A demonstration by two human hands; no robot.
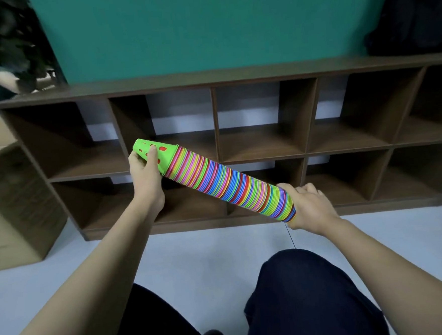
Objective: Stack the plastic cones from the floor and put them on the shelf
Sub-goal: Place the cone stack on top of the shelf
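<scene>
A long stack of plastic cones (226, 180) in many colours lies slanted in the air between my hands, in front of the brown shelf (215, 123). A green cone with holes tops the stack at its upper left end. My left hand (144, 170) grips that green tip with fingers and thumb curled round it. My right hand (309, 205) holds the wide base end at the lower right, fingers wrapped behind it. The stack hangs level with the shelf's lower row of compartments.
The shelf has two rows of open compartments against a teal wall (204, 24). A cardboard box (13, 208) stands on the grey floor at the left. A dark bag (413, 15) sits on the shelf top at right. Another person (0, 59) is at the upper left. My knees (302, 292) are below.
</scene>
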